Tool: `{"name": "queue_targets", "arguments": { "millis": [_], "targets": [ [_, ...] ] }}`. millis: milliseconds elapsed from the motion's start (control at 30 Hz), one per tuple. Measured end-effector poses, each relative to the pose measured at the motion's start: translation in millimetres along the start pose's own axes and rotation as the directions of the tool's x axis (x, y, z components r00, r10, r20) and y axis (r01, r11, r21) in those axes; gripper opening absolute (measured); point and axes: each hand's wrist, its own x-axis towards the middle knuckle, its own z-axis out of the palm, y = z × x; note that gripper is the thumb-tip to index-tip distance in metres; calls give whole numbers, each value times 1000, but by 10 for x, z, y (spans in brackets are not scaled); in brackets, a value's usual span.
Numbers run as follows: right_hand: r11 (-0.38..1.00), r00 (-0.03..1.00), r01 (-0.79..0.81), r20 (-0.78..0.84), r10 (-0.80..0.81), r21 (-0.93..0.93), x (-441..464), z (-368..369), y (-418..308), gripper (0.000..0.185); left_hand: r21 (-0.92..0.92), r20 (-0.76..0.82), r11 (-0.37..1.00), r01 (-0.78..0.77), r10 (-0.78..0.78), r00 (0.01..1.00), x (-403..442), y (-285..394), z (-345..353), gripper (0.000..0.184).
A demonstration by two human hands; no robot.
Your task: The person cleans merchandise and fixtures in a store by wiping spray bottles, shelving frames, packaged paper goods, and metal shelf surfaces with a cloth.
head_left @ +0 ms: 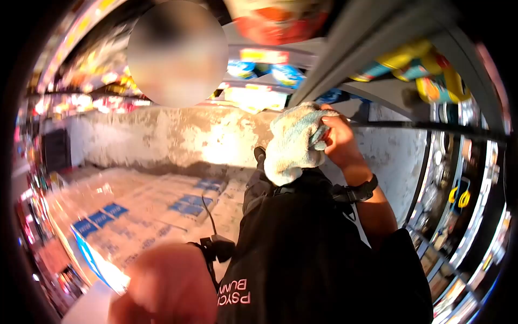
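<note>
Pinches a pale cloth (294,141) between the bent fingers and thumb of the right hand (341,141), in the head view. Holds it bunched and drooping, out in front of the black shirt (313,237), over a worn, patchy floor (189,132) and near a grey shelf post (353,48). Shows faint blue on the cloth and a bit of red beside the fingertips. Wears a black wristband (356,191) on that wrist. Blurs the left hand (167,281) low in the view, well apart from the cloth; cannot tell spread from closed there. Has a black strap (216,249) at that wrist too. Shows plastic-wrapped packs (156,208) with blue labels beyond the left hand, and yellow containers (440,75) on shelving at upper right. Includes 2 hands, with pink lettering (234,291) on the shirt between both arms.
</note>
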Motion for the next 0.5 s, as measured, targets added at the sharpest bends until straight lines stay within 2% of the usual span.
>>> {"name": "queue_targets", "arguments": {
  "millis": [33,133,233,267,300,367,400,433,467,500],
  "targets": [
    [999,995,32,99,-28,-39,91,87,90,20,15,-24,1000,-21,21,999,-84,-37,-107,39],
    [993,960,-12,277,44,-117,271,491,289,17,-41,-124,999,-10,5,992,-391,-187,-324,35],
    [985,943,-22,324,76,-169,421,911,552,16,-80,-225,997,-21,3,974,-626,-258,-534,30],
    [982,956,-36,279,88,-186,412,1044,619,15,-93,-258,995,-27,2,966,-684,-270,-585,29],
    [982,937,-52,331,111,-180,448,1091,671,16,-113,-289,993,-34,0,957,-734,-267,-617,27],
    [975,962,-16,261,75,-221,467,1254,767,15,-144,-378,987,-69,9,926,-872,-172,-742,24],
    [970,937,-35,329,114,-239,501,1269,768,23,-132,-454,987,-93,24,891,-939,-52,-829,23],
    [982,917,-66,378,130,-179,542,1270,776,22,-38,-530,995,-93,59,846,-1010,16,-846,21],
    [973,923,-40,365,124,-229,517,1338,731,22,178,-551,984,25,79,831,-924,-132,-751,13],
    [961,929,-14,352,115,-275,478,1429,669,22,375,-572,914,153,98,815,-829,-281,-658,7]
  ]
}}
